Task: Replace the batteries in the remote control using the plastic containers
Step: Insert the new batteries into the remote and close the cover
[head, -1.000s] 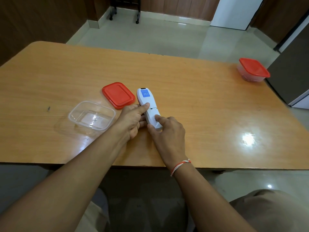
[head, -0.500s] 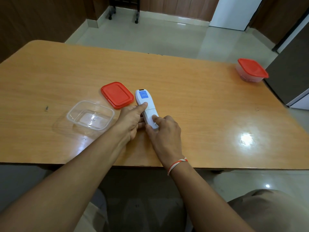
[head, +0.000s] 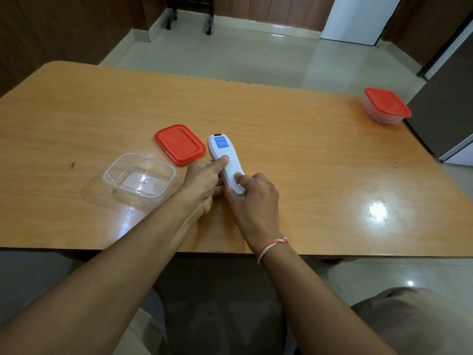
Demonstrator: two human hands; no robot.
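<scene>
A white remote control (head: 226, 156) lies face down on the wooden table (head: 294, 139), its blue label up. My left hand (head: 202, 184) grips its left side, thumb across the back. My right hand (head: 252, 198) holds the near end, with the thumb pressed on the battery cover. An open, empty clear plastic container (head: 139, 179) sits to the left. Its red lid (head: 180, 144) lies flat beside the remote. A second clear container with a red lid (head: 386, 105) stands shut at the far right corner.
A dark cabinet (head: 448, 103) stands against the table's right edge. The table's near edge runs just below my wrists. Tiled floor and castor legs of a piece of furniture lie beyond the far edge.
Both hands stay on the remote. My right thumb has shifted slightly along the battery cover; the remote has hardly moved.
</scene>
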